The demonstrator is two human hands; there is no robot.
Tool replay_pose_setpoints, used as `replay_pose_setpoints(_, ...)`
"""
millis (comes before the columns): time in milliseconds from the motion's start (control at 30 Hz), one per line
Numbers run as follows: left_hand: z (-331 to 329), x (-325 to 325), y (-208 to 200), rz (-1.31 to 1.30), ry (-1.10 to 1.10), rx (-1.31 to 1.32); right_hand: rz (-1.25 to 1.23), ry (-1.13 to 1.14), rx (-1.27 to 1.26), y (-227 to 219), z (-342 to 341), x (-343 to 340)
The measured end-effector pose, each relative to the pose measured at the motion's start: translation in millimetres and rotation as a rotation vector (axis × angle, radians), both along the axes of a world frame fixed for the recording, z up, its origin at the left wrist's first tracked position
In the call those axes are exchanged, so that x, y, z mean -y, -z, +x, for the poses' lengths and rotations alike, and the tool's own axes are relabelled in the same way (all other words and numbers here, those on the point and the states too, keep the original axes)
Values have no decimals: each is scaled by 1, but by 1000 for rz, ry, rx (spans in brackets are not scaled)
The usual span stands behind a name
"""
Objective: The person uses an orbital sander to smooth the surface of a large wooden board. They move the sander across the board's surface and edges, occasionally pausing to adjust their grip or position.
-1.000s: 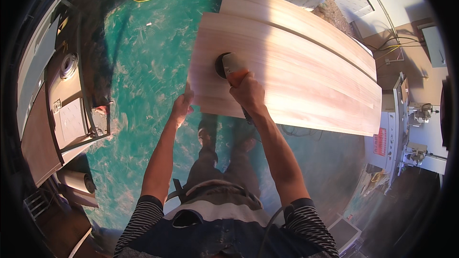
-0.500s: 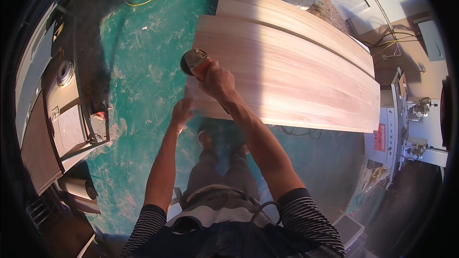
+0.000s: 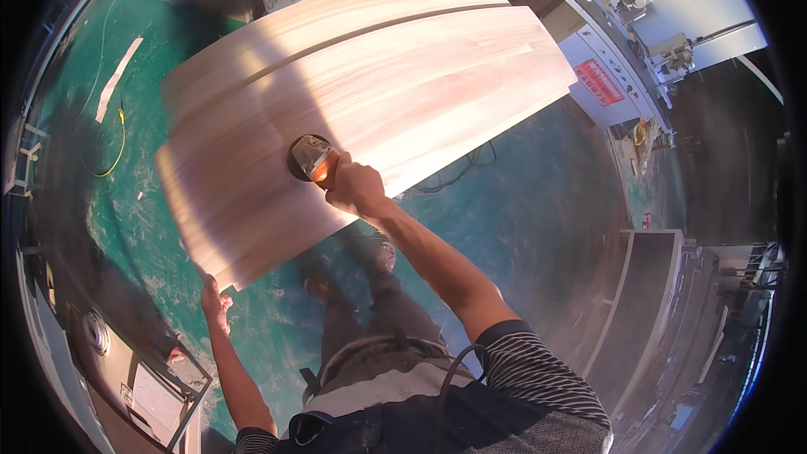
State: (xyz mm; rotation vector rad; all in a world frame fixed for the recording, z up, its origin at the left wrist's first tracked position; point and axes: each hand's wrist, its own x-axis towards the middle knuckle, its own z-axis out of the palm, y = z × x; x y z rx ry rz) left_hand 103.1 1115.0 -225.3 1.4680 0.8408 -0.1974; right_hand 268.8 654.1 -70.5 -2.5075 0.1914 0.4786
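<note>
A wide, pale wooden panel (image 3: 403, 92) lies in front of me, its left part in shadow and its right part sunlit. My right hand (image 3: 357, 187) is closed round the body of an orange disc sander (image 3: 318, 161). The sander's round dark pad rests on the panel's face, near the front edge and left of its middle. Down at the panel's near left corner, my left hand (image 3: 217, 303) grips the edge, with part of its fingers hidden by the wood. A second wooden panel (image 3: 336, 23) lies just behind, separated by a dark gap.
A white machine cabinet (image 3: 593, 67) with a red label stands beyond the panel's right end. Dark cables (image 3: 454, 172) lie on the green floor (image 3: 134, 210) under the front edge. A framed bench (image 3: 160, 395) is at lower left, a grey-topped unit (image 3: 639, 286) at right.
My view has turned to the right. The sander in my right hand has moved from the panel's left end inward across its face. My left hand remains at the near left corner.
</note>
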Motion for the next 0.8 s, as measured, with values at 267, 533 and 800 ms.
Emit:
replay_pose_setpoints(267, -13, -27, 25, 19, -130, -87, -184, 361, -20, 21, 29, 229)
replay_pose_setpoints(533, -13, -32, 19, 204, -224, -246, -302, 588, -40, 43, 57, 412)
replay_pose_setpoints(800, -15, -38, 14, 221, -250, -265, -283, 784, -54, 51, 73, 491)
